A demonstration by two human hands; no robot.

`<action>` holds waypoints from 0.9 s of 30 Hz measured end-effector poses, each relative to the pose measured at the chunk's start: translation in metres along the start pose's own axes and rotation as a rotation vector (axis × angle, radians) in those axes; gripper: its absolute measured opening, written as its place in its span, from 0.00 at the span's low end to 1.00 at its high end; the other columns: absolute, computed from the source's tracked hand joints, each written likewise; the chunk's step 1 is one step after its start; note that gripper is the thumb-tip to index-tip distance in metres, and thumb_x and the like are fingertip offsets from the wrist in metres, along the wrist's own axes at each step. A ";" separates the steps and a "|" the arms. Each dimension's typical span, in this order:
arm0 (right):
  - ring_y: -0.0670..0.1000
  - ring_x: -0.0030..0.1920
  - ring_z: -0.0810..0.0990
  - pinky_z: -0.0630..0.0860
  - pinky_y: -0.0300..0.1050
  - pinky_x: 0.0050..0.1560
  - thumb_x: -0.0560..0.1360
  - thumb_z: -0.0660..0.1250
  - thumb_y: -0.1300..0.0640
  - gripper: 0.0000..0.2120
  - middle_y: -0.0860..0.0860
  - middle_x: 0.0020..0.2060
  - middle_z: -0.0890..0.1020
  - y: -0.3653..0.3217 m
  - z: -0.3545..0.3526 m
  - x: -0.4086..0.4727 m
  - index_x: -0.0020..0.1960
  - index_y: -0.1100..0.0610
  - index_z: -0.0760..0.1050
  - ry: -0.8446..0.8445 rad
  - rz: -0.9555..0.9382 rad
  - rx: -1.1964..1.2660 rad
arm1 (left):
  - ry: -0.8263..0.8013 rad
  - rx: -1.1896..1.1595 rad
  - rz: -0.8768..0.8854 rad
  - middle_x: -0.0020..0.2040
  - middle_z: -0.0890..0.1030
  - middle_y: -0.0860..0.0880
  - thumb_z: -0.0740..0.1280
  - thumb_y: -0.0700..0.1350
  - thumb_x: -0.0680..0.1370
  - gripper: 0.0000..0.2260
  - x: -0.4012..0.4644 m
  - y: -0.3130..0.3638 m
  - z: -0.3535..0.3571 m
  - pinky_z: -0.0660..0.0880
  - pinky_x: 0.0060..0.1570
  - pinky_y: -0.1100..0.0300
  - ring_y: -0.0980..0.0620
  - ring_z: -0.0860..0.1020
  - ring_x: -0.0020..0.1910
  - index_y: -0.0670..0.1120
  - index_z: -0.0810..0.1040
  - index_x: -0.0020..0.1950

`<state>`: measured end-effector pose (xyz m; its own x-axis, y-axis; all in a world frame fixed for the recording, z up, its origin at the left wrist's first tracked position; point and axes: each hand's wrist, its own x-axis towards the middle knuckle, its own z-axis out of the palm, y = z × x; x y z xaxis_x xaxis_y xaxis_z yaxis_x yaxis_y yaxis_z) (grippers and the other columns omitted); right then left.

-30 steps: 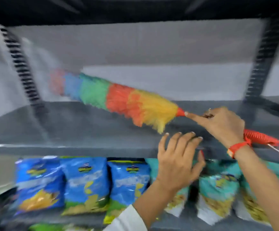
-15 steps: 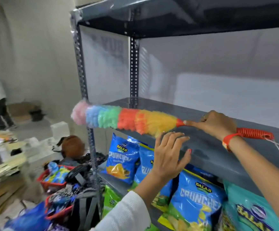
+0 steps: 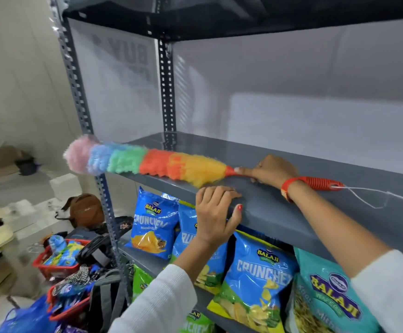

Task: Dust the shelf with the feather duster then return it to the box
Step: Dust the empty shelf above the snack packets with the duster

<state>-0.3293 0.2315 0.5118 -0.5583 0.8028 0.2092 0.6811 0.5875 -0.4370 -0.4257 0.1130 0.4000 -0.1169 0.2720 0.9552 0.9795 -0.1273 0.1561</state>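
Note:
A rainbow feather duster (image 3: 147, 162) lies low across the grey metal shelf (image 3: 279, 207), its pink tip sticking out past the shelf's left post. My right hand (image 3: 270, 170) grips its red ribbed handle, index finger stretched along the neck; the handle's end and a white loop cord trail to the right. My left hand (image 3: 216, 212) rests on the shelf's front edge, fingers curled over the top and thumb on the front lip. The box is not in view.
Blue, green and teal snack bags (image 3: 258, 280) fill the shelf below. Perforated steel posts (image 3: 75, 75) frame the rack on the left. On the floor at left stand red baskets (image 3: 58, 263), a brown backpack (image 3: 85, 209) and a blue bag.
The view swung from facing the shelf head-on to looking along it leftwards. The duster swept left until its tip passed the post. My left hand came down onto the shelf's front edge.

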 end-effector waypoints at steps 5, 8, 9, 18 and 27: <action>0.54 0.33 0.80 0.76 0.47 0.42 0.62 0.63 0.25 0.31 0.49 0.23 0.77 0.000 -0.003 0.005 0.22 0.54 0.73 0.011 -0.001 -0.038 | 0.004 0.012 -0.004 0.44 0.80 0.48 0.57 0.48 0.76 0.14 0.000 -0.001 -0.001 0.64 0.49 0.56 0.49 0.74 0.44 0.43 0.81 0.45; 0.53 0.33 0.79 0.74 0.46 0.41 0.63 0.66 0.28 0.29 0.49 0.25 0.78 -0.002 -0.009 0.015 0.25 0.54 0.74 -0.002 0.048 -0.015 | -0.014 0.007 -0.017 0.45 0.81 0.48 0.58 0.48 0.76 0.14 0.000 -0.001 -0.003 0.64 0.50 0.57 0.49 0.74 0.44 0.44 0.81 0.45; 0.51 0.31 0.77 0.72 0.45 0.38 0.63 0.68 0.29 0.28 0.49 0.26 0.78 -0.002 -0.011 0.018 0.26 0.54 0.74 -0.028 0.067 0.022 | -0.022 0.006 -0.017 0.45 0.81 0.49 0.58 0.48 0.76 0.14 0.000 -0.001 -0.004 0.64 0.50 0.57 0.49 0.74 0.44 0.44 0.80 0.45; 0.48 0.22 0.66 0.64 0.38 0.28 0.63 0.71 0.33 0.25 0.50 0.24 0.76 0.042 -0.038 0.029 0.29 0.56 0.75 -0.160 0.226 0.127 | -0.069 -0.011 -0.034 0.45 0.80 0.49 0.58 0.49 0.76 0.13 0.001 0.001 -0.007 0.64 0.50 0.58 0.49 0.74 0.43 0.45 0.80 0.46; 0.58 0.42 0.81 0.70 0.44 0.37 0.60 0.63 0.24 0.36 0.54 0.39 0.83 0.081 -0.053 0.013 0.39 0.59 0.78 0.235 0.339 -0.014 | -0.004 -0.054 -0.082 0.48 0.80 0.50 0.58 0.48 0.74 0.11 0.001 0.015 0.000 0.64 0.54 0.53 0.50 0.75 0.48 0.46 0.78 0.48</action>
<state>-0.2560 0.2948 0.5258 -0.1790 0.9514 0.2506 0.8151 0.2860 -0.5038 -0.4112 0.1115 0.4032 -0.1957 0.2873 0.9376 0.9563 -0.1560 0.2474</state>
